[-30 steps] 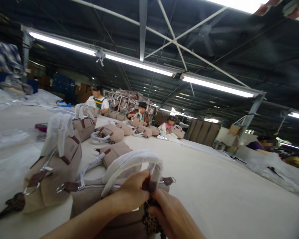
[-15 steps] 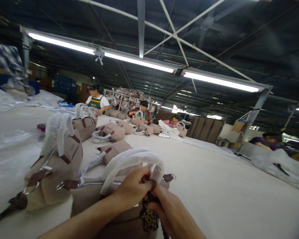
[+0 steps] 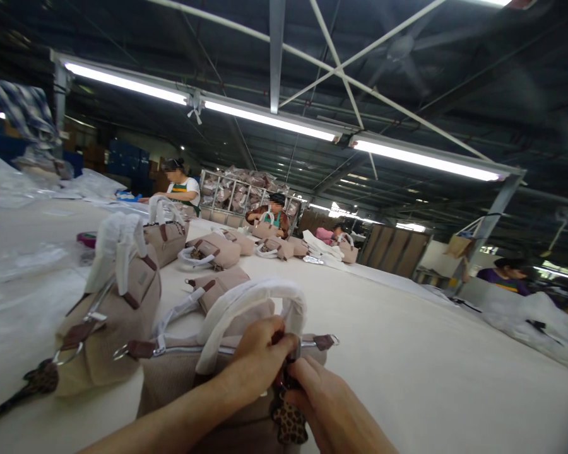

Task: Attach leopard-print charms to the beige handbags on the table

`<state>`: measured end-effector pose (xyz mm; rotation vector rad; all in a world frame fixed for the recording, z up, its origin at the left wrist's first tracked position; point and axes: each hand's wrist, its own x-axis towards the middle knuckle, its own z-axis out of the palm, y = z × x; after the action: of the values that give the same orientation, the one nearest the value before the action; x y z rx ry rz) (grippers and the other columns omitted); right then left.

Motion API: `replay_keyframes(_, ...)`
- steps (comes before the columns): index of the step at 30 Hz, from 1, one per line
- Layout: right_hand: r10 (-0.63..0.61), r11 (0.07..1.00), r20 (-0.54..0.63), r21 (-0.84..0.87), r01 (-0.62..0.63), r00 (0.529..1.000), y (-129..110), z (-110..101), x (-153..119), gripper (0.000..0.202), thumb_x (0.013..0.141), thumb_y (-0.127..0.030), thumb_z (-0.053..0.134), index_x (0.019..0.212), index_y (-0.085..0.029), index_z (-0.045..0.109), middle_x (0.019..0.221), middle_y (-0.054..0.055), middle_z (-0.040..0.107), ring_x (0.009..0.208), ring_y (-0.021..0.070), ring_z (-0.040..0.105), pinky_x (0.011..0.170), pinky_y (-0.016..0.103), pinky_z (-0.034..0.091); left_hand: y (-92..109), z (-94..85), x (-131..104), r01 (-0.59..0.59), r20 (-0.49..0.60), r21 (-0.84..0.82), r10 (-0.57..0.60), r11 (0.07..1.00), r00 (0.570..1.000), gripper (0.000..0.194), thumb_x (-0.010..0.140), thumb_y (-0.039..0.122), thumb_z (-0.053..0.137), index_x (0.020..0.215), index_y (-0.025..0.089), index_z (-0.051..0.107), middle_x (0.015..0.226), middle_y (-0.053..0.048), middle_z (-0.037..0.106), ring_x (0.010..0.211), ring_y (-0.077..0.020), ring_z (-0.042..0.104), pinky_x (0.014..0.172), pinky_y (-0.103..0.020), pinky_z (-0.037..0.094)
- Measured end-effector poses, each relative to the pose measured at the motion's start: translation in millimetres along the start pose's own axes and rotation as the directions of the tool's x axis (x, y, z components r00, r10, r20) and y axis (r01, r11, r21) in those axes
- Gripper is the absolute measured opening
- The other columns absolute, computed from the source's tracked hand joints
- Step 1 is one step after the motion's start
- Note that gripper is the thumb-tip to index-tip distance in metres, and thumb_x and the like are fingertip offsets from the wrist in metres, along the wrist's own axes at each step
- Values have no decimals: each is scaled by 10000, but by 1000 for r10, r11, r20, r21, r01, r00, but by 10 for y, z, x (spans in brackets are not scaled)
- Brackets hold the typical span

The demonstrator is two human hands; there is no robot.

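A beige handbag (image 3: 170, 378) with white-wrapped handles (image 3: 246, 295) stands right in front of me. At the base of the handle on its right side, my left hand (image 3: 261, 353) is closed, thumb and fingers pinched together. Just right of and below it, my right hand (image 3: 324, 394) is closed around the dark top part of a leopard-print charm (image 3: 289, 421), which hangs against the bag's front. The small parts between my fingertips are hidden. Another beige bag (image 3: 113, 334) stands at the left, a dark spotted charm (image 3: 41, 377) hanging from its ring.
More beige bags (image 3: 220, 249) lie farther back on the white table (image 3: 407, 340). Clear plastic (image 3: 33, 265) covers the left side, and plastic sheeting (image 3: 539, 328) lies at the right. Several people sit or stand beyond, one person in a green apron (image 3: 184, 191).
My right hand has shifted slightly down and right, opening a small gap from my left hand. The charm hangs a little lower. The person in the green apron has turned, and the view has shifted slightly.
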<state>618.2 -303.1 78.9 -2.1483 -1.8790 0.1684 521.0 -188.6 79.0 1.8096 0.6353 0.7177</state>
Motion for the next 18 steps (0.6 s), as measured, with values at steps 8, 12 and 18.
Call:
replay_keyframes(8,99,992,-36,-73,-102,994,-116,6,34,137,941,-105,434,901,-199,526,1005,94,676,920,266,661,738,334,454,7,-20,-30,-62,-38,91,66,994,997,148,766,268,553,649,200,493,639,38,502,669,-153,469,643,-291,319)
replay_keyframes(12,-56,997,-155,45,64,986,27,143,-56,182,873,-95,491,986,-216,567,1010,49,662,901,208,654,758,293,491,-4,-22,-22,-54,-37,108,58,993,998,179,768,267,563,627,201,474,616,47,471,646,-147,451,614,-289,292)
replay_keyframes(18,-114,973,-461,129,193,880,209,493,-120,289,938,-142,435,1167,-248,576,1072,58,678,940,174,676,796,245,542,-68,-14,40,-104,-50,107,110,989,993,188,774,290,563,627,197,492,610,45,472,643,-144,448,610,-289,279)
